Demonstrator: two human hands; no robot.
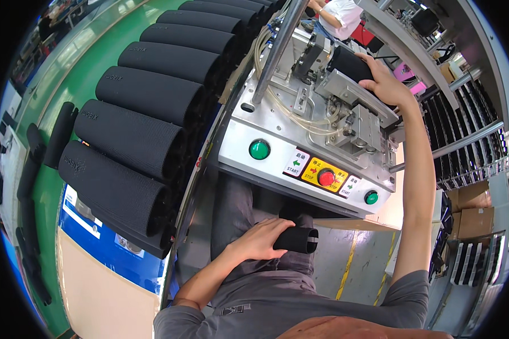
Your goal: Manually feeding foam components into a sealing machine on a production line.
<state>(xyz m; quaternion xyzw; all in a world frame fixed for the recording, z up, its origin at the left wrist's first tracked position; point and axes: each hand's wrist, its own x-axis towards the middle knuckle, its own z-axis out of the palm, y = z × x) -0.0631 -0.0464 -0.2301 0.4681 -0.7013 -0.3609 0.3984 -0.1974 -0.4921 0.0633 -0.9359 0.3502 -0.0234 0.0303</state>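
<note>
Above my lap, my left hand (259, 239) is wrapped round a short black tube-like sleeve (297, 240), whose open end points right. My right arm reaches forward to a bench-top machine (236, 138). There my right hand (388, 85) grips a black, rounded sleeve (349, 63) seated in the metal fixture at the back, with fingers over its far side and thumb on the near side. Part of that sleeve is hidden behind the hand and a metal plate (359, 93).
Rows of black ribbed sleeves (147, 93) lie at left beside a green surface (119, 28). The machine's front has green buttons (259, 149) and a red button (326, 177). Metal posts (280, 48) rise around it. Racks (464, 130) and cardboard boxes (474, 224) stand right; another person (339, 17) is behind.
</note>
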